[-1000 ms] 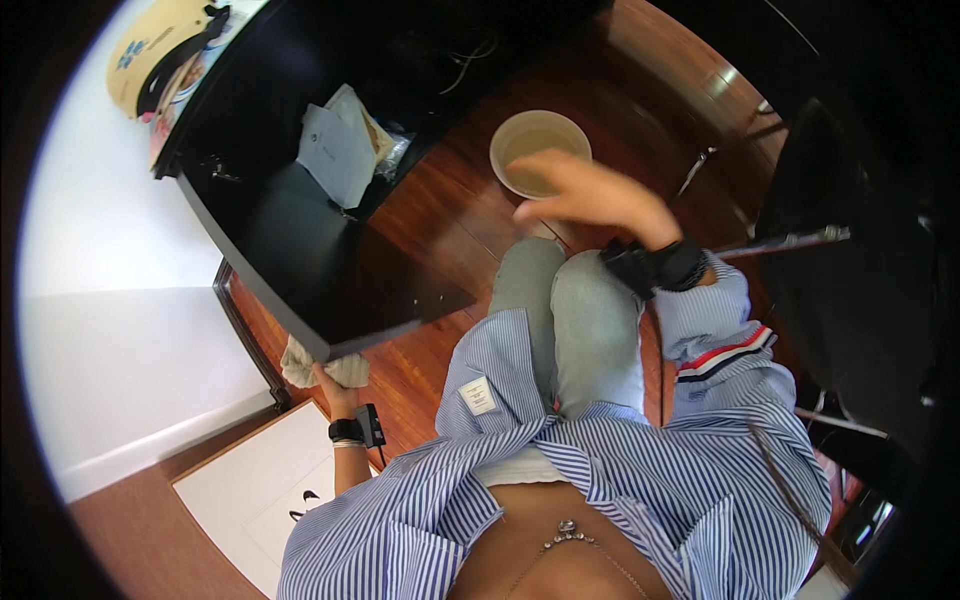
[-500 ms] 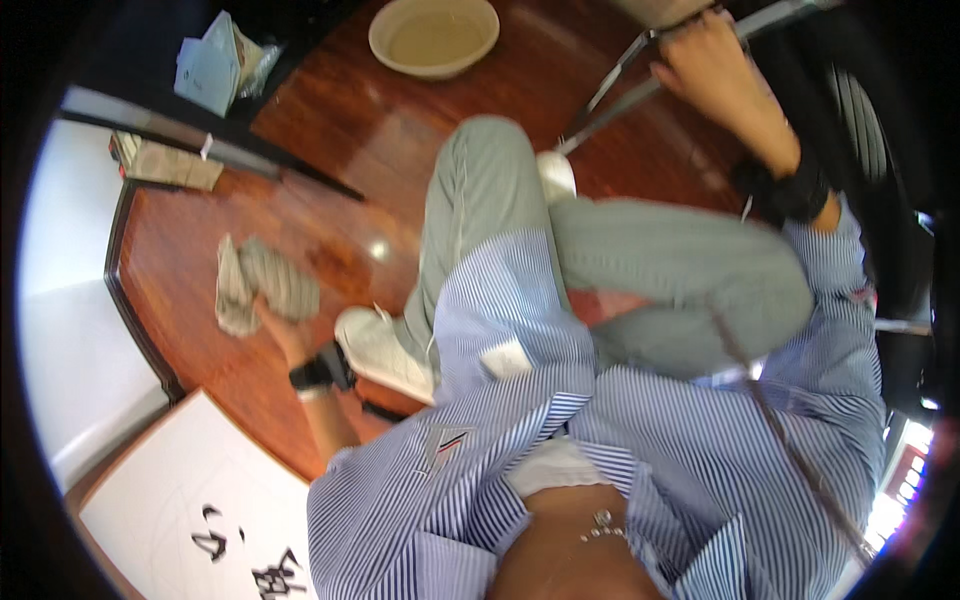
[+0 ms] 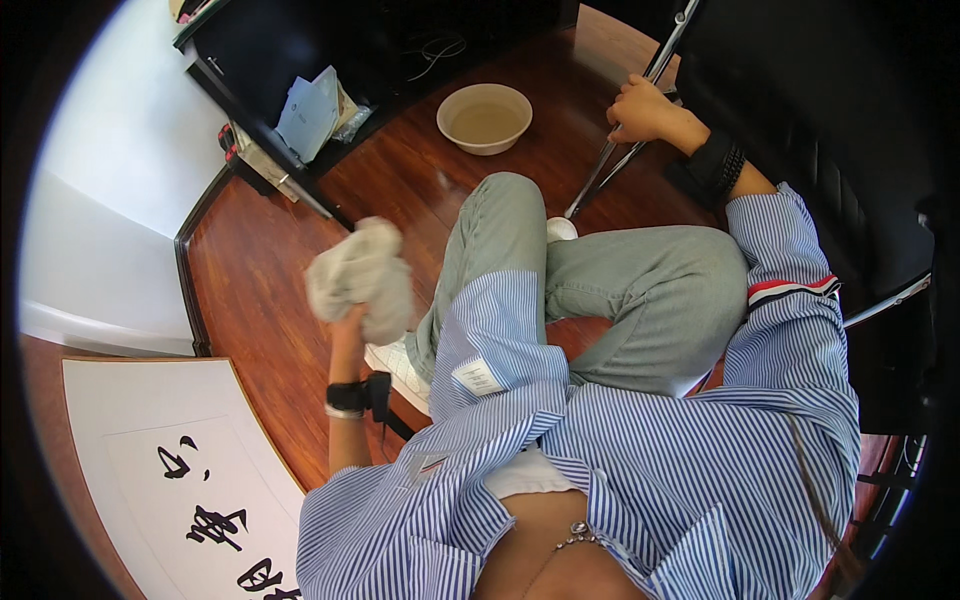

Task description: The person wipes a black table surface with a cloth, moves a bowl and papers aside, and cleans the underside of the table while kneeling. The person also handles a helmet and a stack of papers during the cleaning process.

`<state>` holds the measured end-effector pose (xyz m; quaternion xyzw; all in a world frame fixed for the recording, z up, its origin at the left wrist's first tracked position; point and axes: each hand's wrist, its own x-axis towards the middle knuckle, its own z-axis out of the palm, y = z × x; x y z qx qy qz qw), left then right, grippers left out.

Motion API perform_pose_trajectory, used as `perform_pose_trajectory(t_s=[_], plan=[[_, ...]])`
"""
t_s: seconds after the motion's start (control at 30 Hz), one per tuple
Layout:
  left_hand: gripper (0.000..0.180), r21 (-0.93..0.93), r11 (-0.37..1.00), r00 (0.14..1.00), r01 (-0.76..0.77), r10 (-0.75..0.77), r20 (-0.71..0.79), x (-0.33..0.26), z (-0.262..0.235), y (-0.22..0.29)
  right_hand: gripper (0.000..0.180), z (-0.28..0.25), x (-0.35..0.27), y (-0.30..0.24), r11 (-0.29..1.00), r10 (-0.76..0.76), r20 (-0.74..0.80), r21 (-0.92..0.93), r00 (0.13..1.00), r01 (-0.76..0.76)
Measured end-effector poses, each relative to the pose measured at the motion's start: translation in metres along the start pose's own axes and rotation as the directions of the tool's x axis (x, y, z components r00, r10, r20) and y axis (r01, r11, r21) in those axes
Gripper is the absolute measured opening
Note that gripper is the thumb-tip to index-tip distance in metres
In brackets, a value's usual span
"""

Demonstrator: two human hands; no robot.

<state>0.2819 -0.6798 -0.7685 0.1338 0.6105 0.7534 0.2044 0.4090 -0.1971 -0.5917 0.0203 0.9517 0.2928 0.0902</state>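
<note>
My left hand (image 3: 348, 322) is closed on a bunched, light grey-beige cloth (image 3: 362, 278), held up by my left knee and smeared a little by motion. My right hand (image 3: 645, 110) grips a shiny metal tube (image 3: 668, 52), part of a black chair or similar frame on the right; the fingers wrap round it. Farther ahead on the wooden floor (image 3: 262, 300) stands a pale basin (image 3: 485, 118) with murky water in it. I am crouching, with white shoes (image 3: 400, 372) beneath me.
A framed sheet of black brush writing (image 3: 150, 440) leans at the lower left. Against the left wall are a dark open cabinet (image 3: 260, 60) and papers (image 3: 310, 115). A loose cable (image 3: 440, 48) lies at the back. Black upholstery (image 3: 790, 90) fills the right side.
My left hand has lifted the cloth off the floor, forward and to the right. My right hand still grips the metal tube. The whole view has shifted.
</note>
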Motion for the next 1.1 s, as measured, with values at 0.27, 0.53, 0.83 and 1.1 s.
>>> perform_pose_trajectory(t_s=[0.27,0.53,0.83,1.1], plan=[[0.069,0.230,0.937,0.960,-0.264,0.233,0.153,0.087,0.064,0.001,0.031,-0.005,0.001,0.001,1.000,0.009,0.073,0.026,0.997,-0.011],[0.088,0.295,0.892,0.934,-0.341,0.358,-0.002,0.095,0.063,0.009,0.034,-0.008,0.000,0.002,1.000,-0.009,0.002,0.017,1.000,0.009],[0.087,0.319,0.889,0.931,-0.330,0.362,-0.048,0.098,0.069,0.007,0.032,-0.016,-0.007,-0.001,1.000,-0.016,-0.044,-0.024,0.999,0.015],[0.089,0.327,0.896,0.944,-0.300,0.328,-0.035,0.092,0.076,0.012,0.029,-0.003,-0.106,0.020,0.183,0.045,-0.064,0.982,0.997,0.055]])
